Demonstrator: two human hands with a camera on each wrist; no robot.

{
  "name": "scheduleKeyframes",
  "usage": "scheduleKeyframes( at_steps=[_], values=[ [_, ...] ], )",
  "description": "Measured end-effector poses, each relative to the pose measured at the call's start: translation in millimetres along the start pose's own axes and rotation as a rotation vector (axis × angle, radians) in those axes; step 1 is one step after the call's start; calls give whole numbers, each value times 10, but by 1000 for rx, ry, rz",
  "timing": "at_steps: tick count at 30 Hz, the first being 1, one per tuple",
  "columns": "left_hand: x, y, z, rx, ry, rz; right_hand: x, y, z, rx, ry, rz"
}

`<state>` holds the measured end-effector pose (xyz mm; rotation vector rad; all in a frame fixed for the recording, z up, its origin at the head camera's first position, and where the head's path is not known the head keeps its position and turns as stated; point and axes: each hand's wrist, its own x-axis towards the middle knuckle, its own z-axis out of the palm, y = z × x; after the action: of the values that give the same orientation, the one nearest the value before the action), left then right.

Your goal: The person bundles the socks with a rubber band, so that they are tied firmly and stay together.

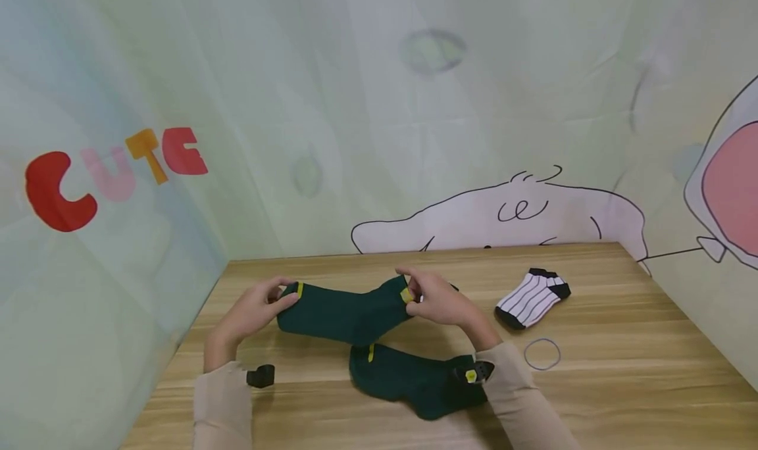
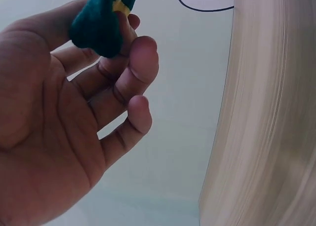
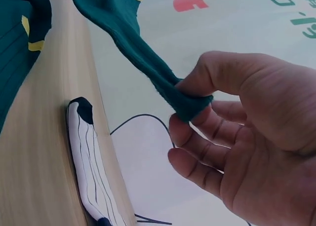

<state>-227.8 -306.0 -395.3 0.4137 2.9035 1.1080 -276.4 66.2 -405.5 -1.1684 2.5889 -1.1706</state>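
Note:
A dark green sock [image 1: 343, 312] with yellow marks is stretched sideways above the table between both hands. My left hand [image 1: 254, 310] pinches its left end by the yellow stripe; the left wrist view shows that end between thumb and fingers, the other fingers half curled. At the opposite end my right hand [image 1: 441, 300] pinches the fabric between thumb and fingertips, as the right wrist view also shows. Below it, a second dark green sock [image 1: 403, 377] lies flat on the wooden table [image 1: 308, 410], its right end partly hidden by the right wrist.
To the right lies a white striped sock [image 1: 530, 302] with black toe and heel. A thin bluish ring [image 1: 541, 354] is in front of it. A small dark thing peeks out behind the right hand. Printed cloth walls [image 1: 331, 141] border the table at the back and sides.

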Motion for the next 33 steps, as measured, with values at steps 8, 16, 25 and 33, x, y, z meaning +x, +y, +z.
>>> scheduleKeyframes(
  at_steps=[8, 16, 25, 33],
  values=[
    [29, 19, 38, 13, -5, 31, -49, 26, -66, 77, -7, 9],
    [36, 43, 58, 26, 16, 48, -68, 35, -85, 85, -3, 15],
    [62, 101, 94, 3, -13, 55, -136, 33, -193, 107, -51, 63],
    [67, 162, 117, -12, -30, 69, -187, 53, -283, 141, -114, 79]
  ],
)
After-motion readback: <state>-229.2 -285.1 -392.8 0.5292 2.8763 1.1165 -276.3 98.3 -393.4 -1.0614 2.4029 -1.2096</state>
